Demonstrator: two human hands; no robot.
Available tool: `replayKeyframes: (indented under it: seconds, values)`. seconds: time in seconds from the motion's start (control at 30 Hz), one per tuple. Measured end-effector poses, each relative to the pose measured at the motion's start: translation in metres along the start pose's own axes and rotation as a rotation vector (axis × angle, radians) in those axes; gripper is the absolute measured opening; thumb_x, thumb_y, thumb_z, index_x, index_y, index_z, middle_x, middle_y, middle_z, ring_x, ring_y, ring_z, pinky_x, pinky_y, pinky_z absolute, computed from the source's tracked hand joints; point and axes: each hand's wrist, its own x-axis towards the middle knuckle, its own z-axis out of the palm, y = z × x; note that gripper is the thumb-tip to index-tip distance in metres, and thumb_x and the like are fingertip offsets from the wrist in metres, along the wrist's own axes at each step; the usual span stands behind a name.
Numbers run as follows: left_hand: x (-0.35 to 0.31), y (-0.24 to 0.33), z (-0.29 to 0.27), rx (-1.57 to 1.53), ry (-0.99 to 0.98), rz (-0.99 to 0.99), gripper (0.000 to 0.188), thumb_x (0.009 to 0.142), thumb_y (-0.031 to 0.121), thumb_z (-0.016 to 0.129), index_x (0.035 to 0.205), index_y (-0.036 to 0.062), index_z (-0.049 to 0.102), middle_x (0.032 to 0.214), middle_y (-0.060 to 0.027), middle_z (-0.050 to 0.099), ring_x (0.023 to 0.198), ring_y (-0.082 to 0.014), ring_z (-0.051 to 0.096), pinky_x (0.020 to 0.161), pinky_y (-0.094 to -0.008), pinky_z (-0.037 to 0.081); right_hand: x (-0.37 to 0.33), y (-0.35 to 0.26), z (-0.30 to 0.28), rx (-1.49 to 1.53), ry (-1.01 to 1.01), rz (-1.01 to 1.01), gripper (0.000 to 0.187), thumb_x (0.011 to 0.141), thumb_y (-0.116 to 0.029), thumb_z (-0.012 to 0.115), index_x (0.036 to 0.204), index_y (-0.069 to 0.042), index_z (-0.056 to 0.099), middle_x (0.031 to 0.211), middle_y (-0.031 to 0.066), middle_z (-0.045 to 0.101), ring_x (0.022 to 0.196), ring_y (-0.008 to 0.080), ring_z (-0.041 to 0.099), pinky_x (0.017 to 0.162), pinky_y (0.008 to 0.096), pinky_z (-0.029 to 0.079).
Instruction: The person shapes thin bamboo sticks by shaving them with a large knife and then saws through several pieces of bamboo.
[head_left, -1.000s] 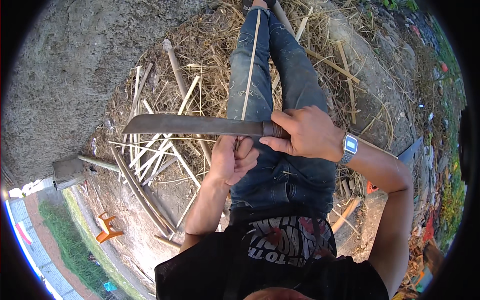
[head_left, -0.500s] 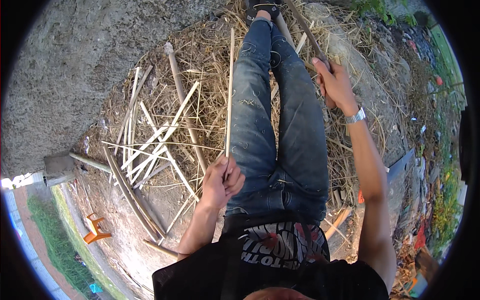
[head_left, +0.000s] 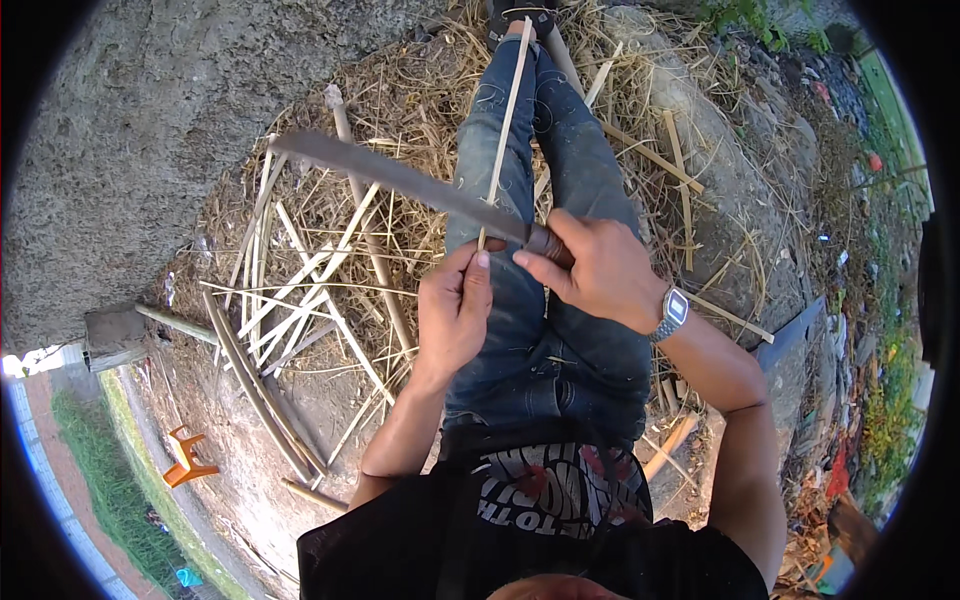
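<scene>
My left hand (head_left: 456, 305) pinches the near end of a long pale split-wood strip (head_left: 511, 105), which runs away over my jeans toward my feet. In my right hand (head_left: 612, 272) is the dark handle of a machete (head_left: 395, 180), fingers wrapped round it. The long grey-brown blade points to the far left and lies across the strip just beyond my left fingertips. Whether the edge bites into the strip I cannot tell. The two hands are close together above my thighs.
Several pale strips (head_left: 300, 290) lie crossed on straw at the left, near round brown poles (head_left: 255, 385). More strips (head_left: 655, 160) lie right of my legs. A concrete surface (head_left: 150, 150) fills the far left. An orange plastic chair (head_left: 187, 458) stands at the lower left.
My right hand has swung inward from the far right, bringing the machete across the strip. My left hand has moved slightly away from me, and the strip now slants over my legs.
</scene>
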Motion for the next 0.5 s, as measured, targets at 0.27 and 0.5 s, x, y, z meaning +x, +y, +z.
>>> replayKeyframes:
  seconds: [0.27,0.5]
  values:
    - [-0.054,0.007,-0.037,0.190,-0.150,-0.109,0.026,0.110,0.016,0.046,0.109,-0.0037,0.064,0.057,0.0086,0.035,0.049,0.0000,0.029,0.045,-0.0224,0.022,0.037,0.084,-0.033,-0.328,-0.030,0.247,0.053,0.099,-0.059,0.055,0.097,-0.006,0.059,0.074,0.0178,0.066,0.067,0.0392,0.068,0.057,0.0494,0.053]
    - [-0.053,-0.019,-0.052,-0.402,-0.024,-0.167,0.028,0.114,0.023,0.037,0.113,0.0014,0.055,0.060,0.0036,0.038,0.047,-0.0055,0.030,0.043,-0.0240,0.028,0.037,0.119,-0.036,0.356,0.249,0.720,0.049,0.095,-0.044,0.072,0.083,0.002,0.063,0.063,0.0087,0.063,0.045,0.0193,0.057,0.046,0.0340,0.048]
